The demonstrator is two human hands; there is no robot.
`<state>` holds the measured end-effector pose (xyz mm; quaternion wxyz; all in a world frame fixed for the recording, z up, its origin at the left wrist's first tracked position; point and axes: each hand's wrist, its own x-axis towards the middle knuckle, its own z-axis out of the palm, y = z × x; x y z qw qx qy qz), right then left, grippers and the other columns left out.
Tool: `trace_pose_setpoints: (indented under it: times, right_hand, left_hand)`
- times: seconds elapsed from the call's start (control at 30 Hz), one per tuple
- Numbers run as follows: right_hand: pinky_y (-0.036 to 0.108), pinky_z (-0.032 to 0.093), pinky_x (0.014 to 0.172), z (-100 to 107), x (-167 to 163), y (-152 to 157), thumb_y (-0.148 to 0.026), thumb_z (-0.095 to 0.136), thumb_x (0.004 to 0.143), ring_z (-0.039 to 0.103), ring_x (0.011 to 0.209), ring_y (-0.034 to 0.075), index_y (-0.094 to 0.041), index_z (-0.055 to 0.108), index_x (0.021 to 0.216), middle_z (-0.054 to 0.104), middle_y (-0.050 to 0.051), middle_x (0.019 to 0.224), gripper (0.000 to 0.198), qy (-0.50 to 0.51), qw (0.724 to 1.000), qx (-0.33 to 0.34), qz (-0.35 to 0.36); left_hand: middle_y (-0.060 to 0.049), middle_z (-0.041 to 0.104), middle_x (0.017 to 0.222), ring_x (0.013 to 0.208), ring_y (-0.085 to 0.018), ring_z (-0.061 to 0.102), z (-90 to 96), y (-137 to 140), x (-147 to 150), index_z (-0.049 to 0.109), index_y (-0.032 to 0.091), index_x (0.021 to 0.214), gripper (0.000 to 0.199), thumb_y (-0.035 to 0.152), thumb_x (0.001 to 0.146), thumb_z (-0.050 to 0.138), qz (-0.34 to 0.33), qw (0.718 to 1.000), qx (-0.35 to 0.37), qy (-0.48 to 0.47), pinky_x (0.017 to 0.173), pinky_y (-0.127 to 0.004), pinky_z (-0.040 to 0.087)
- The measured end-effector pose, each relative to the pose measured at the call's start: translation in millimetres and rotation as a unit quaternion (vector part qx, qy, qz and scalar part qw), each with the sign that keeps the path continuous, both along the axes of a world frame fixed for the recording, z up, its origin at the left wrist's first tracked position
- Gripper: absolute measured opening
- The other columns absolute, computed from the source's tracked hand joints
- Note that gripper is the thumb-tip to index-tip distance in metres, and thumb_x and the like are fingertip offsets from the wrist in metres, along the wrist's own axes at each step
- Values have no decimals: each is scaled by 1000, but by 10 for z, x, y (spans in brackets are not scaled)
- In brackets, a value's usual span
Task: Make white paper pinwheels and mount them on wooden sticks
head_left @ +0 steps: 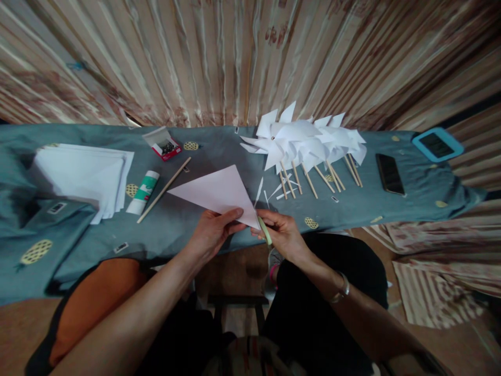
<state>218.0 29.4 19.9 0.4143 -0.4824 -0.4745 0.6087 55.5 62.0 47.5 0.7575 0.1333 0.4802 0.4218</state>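
The single camera is head-worn, positioned above the wearer's legs (332,277) and facing forward and down. The left hand (213,230) and right hand (285,232) lie at close range, near frame centre. Coverage extends across the counter (352,209) to the curtain (219,57) behind.

The left hand (211,235) and the right hand (284,232) are ungloved, each running into a bare, slender forearm, and a pale, silvery, rounded band (344,287) encircles the right wrist, too blurred to show whether it is a watch or a bracelet. Plain black trousers (336,282) cover the legs, while at the near edge, in the middle, shows a dark garment (250,357) with reddish and pale stripes. Farther off, left of the right knee, are a greyish shoe (275,257) and a bright pink patch (273,273) at the ankle.
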Motion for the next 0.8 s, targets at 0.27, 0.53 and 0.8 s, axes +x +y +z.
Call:
trace_pose_setpoints:
  times: [0.27, 0.53, 0.8]
  right_hand:
    - [24, 41, 51, -28, 187, 118, -52, 70, 75, 53, 52, 11, -19, 71, 105, 63, -3, 62, 44, -177, 981, 55, -56]
    - [31, 49, 76, 226, 493, 344, -25, 60, 87, 71, 87, 25, -9, 56, 126, 75, 14, 97, 42, -640, 758, 123, 5]
    - [31, 49, 77, 355, 485, 398, -27, 57, 91, 72, 90, 26, -6, 44, 134, 76, 14, 96, 49, -695, 712, 84, 64]
  left_hand:
    - [-4, 73, 79, 60, -11, 65, -65, 16, -24, 70, 9, 75, 10, 3, 68, 72, 7, 1000, 18, 0, 50, -18, 57]
    - [-4, 73, 78, 64, -14, 66, -123, 95, -94, 71, 12, 73, 13, 12, 60, 77, 23, 996, 66, 60, 55, -22, 58]
    - [-3, 74, 78, 68, -16, 67, -150, 107, -163, 73, 15, 72, 19, 19, 55, 80, 16, 991, 88, 103, 58, -23, 57]
